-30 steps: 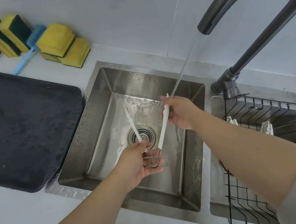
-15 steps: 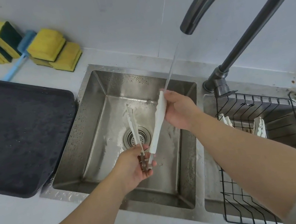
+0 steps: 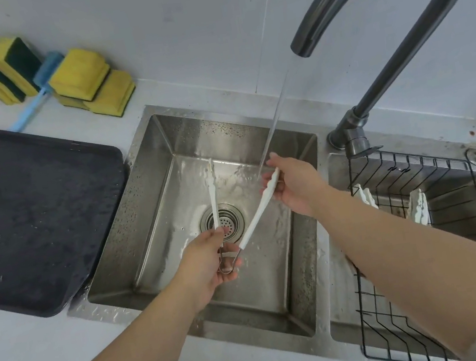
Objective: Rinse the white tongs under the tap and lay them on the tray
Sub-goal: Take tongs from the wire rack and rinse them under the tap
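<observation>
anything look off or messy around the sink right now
Nothing broken or spilled. The tongs are splayed wide, left hand pinching the wire end, right hand holding one arm under the water stream. Only mess: droplets on the sink rim beside the tray, and white suds around the drain.

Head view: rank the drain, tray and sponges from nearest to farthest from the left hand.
1. Drain, just beyond the left hand, in the sink.
2. Tray, to its left on the counter.
3. Sponges, far back-left.
</observation>
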